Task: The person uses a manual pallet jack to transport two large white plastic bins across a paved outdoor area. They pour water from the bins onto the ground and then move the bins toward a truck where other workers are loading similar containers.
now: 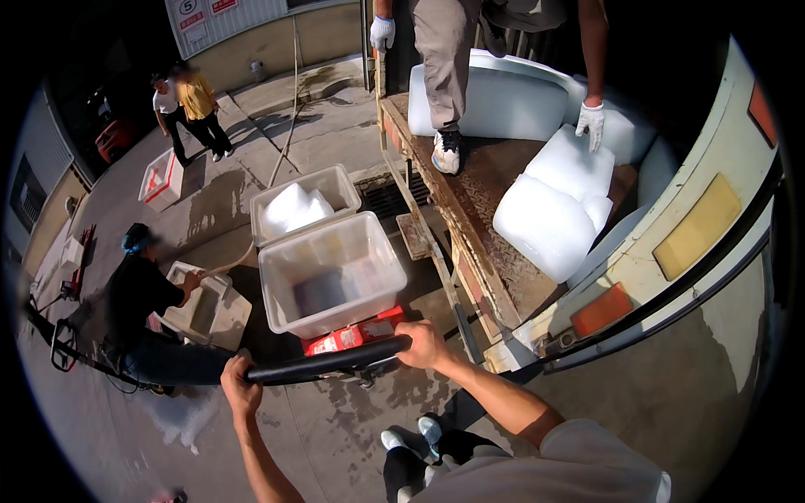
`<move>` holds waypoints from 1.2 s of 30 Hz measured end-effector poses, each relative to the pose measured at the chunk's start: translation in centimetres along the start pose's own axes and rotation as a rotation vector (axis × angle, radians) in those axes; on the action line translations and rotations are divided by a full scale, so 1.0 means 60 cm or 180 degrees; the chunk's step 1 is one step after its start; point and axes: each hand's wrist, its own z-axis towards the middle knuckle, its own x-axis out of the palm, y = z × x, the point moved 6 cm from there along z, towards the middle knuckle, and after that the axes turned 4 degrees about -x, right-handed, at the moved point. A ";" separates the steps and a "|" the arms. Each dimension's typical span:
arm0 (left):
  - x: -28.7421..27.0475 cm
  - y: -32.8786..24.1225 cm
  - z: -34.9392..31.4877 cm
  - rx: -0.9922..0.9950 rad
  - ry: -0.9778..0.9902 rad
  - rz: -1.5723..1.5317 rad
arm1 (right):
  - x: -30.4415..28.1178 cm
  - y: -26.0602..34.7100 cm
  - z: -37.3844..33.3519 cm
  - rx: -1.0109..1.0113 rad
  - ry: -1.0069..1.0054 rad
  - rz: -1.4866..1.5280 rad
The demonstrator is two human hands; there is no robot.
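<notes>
My left hand (240, 382) is wrapped round the left end of a black cart handle (327, 361). Round its right end my right hand (424, 344) is closed. Just beyond the handle stands a white plastic tub (352, 312) with no ice in it; its bottom looks bluish and reddish. A red box-like part (356, 333) shows beneath its near edge. Behind it, a second white tub (345, 186) holds white ice chunks (293, 209).
On the right, a truck bed (503, 243) carries large ice blocks (549, 222). A person in white gloves (591, 126) stands there. At left, a crouching person (138, 293) holds a hose by a pale tub (231, 314). Two people (197, 101) stand farther back near a white-and-red box (161, 180).
</notes>
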 end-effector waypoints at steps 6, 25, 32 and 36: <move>0.009 0.006 0.021 0.0172 -0.0066 -0.0060 | 0.006 -0.020 0.017 0.0145 0.0025 -0.0111; 0.018 0.001 0.052 0.0083 0.0165 0.0093 | 0.004 -0.023 0.038 0.0367 -0.0006 -0.0075; 0.019 0.003 0.046 -0.0036 0.0088 0.0176 | 0.005 -0.026 0.027 0.0370 -0.0002 -0.0021; 0.016 0.008 0.033 -0.0130 0.0087 0.0104 | 0.012 -0.024 0.031 0.0421 0.0298 -0.0086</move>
